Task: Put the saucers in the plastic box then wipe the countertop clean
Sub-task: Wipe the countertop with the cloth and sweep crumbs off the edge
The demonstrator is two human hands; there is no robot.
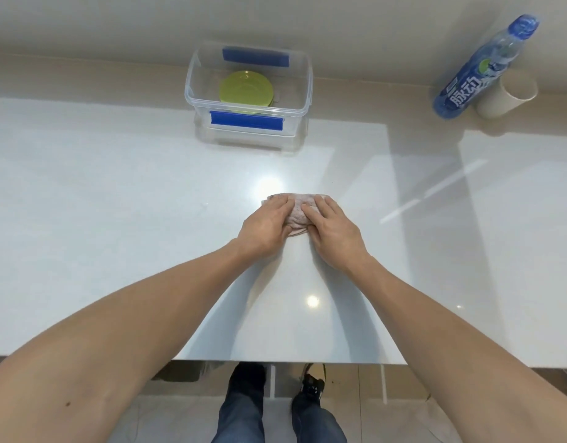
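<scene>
- I see both hands pressed down on a crumpled pinkish cloth [299, 212] at the middle of the white countertop [116, 203].
- Left hand [266, 223]: palm down on the cloth's left part, fingers nearly straight and close together, thumb tucked against the cloth's near edge.
- Right hand [331, 227]: palm down on the cloth's right part, fingers close together and flattened over the fabric. I cannot tell if either hand pinches the cloth or only presses it.
- The green saucers [246, 92] lie stacked inside the clear plastic box [303, 91], which stands open at the back of the countertop, well apart from the hands; blue clips show on its near and far walls.
- At far right I note a blue-labelled bottle [480, 71] just beside a beige cup [507, 94].
</scene>
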